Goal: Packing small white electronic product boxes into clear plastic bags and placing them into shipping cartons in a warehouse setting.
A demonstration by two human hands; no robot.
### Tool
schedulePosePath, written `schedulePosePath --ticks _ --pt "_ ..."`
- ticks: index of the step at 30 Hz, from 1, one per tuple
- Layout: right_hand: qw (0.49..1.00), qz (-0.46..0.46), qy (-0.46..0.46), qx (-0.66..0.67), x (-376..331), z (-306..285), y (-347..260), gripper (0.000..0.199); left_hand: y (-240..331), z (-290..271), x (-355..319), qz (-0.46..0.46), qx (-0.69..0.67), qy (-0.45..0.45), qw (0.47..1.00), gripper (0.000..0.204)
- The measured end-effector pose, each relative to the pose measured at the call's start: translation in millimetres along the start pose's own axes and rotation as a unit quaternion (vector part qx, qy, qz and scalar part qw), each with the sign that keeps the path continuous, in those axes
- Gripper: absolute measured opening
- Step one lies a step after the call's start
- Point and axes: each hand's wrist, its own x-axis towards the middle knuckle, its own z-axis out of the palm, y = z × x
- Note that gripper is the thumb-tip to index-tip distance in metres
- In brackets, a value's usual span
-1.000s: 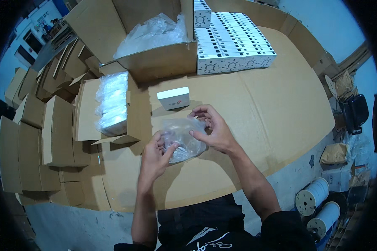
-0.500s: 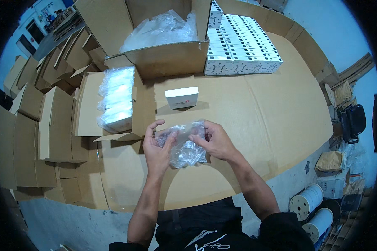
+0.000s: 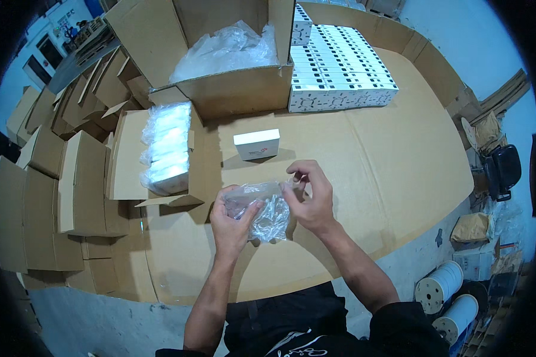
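Note:
Between my hands is a clear plastic bag (image 3: 270, 218), crinkled and shiny, held above the cardboard-covered table. My left hand (image 3: 231, 221) grips its left side, thumb pressed on the front. At the bag's upper right edge, my right hand (image 3: 311, 199) pinches the film between thumb and a finger, other fingers curled above. Just beyond the bag, a small white box (image 3: 256, 144) stands on its long side. To the left, an open carton (image 3: 197, 172) holds a row of bubble-wrapped white boxes (image 3: 168, 146).
A large open carton (image 3: 238, 89) with clear plastic bags (image 3: 229, 50) stands at the back. Right of it are rows of white boxes (image 3: 342, 71). Empty cartons (image 3: 80, 184) crowd the left. White reels (image 3: 439, 285) lie on the floor at right.
My right hand has risen and turned at the bag's upper right edge. My left hand has shifted slightly right and down, still gripping the bag. The view has moved a little.

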Motion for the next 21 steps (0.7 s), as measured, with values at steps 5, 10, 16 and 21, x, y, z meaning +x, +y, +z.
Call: schedulePosePath --ticks 5,10,16,21 --pt "0.946 -0.236 -0.092 -0.204 4 -6 -3 0.03 9 4 0 0.011 0.002 -0.006 1.0 0.051" --pt "0.912 -0.265 -0.075 -0.305 7 1 -5 0.028 10 0 0 0.016 0.018 -0.036 0.999 0.053" --pt "0.923 -0.256 -0.099 -0.27 12 3 0 0.023 12 -3 0 0.006 0.047 -0.05 0.998 0.051" --pt "0.967 -0.162 -0.146 -0.134 13 0 -2 0.019 18 0 1 0.054 0.136 -0.004 0.989 0.049"
